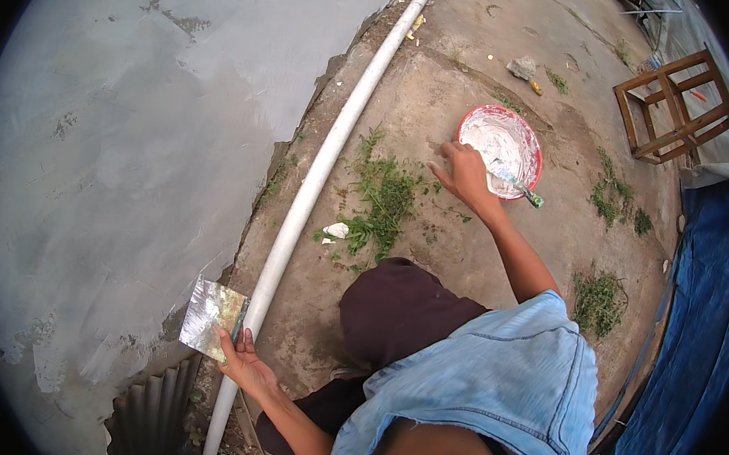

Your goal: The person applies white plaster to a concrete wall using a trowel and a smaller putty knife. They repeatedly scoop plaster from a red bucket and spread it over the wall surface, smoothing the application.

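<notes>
My left hand [246,366] is closed on the lower right edge of a thin, shiny square metal plate [209,311], thumb lying on its face. The plate is held close to the grey plastered wall [132,169], smeared in places. My right hand [466,174] is at the left rim of a red-rimmed basin [540,165], with its thumb and fingers apart and nothing seen between them. White paste [499,141] coats the inside of the basin. A putty knife with a green patterned handle [529,193] rests in it, blade in the paste and handle over the rim.
A long white pipe [329,159] runs along the foot of the wall. Weeds [385,197] grow beside it. A wooden stool frame [676,105] lies at the far right, near blue sheeting [703,285]. A stone [522,67] sits beyond the basin; corrugated sheet [153,416] stands lower left.
</notes>
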Motion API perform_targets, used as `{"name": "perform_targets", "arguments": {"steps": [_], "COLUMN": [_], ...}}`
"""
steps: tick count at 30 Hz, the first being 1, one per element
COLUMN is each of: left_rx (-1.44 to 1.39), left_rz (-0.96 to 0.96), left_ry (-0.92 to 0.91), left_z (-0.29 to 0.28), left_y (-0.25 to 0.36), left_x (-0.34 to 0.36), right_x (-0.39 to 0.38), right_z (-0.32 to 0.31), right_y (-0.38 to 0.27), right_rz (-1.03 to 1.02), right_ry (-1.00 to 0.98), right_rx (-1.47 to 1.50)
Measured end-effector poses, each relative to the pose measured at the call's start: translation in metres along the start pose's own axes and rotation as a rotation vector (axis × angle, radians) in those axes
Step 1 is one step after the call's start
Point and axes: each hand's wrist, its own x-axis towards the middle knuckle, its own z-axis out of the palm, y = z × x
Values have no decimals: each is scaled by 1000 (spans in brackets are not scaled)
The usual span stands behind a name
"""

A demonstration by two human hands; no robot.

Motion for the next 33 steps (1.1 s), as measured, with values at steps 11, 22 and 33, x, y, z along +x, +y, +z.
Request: {"name": "perform_targets", "arguments": {"steps": [11,22,33], "left_rx": [29,-97,-74], "left_rz": [-97,-196,-229], "left_ry": [-137,-113,-164], "left_z": [20,10,7], "left_y": [-23,-29,-31], "left_x": [16,23,17], "right_x": [-106,-46,-40], "right_z": [-29,-30,-11], "right_y": [214,235,205], "right_rz": [523,636,511], "right_ry": [-379,-254,-138], "right_rx": [-333,-466,-361]}}
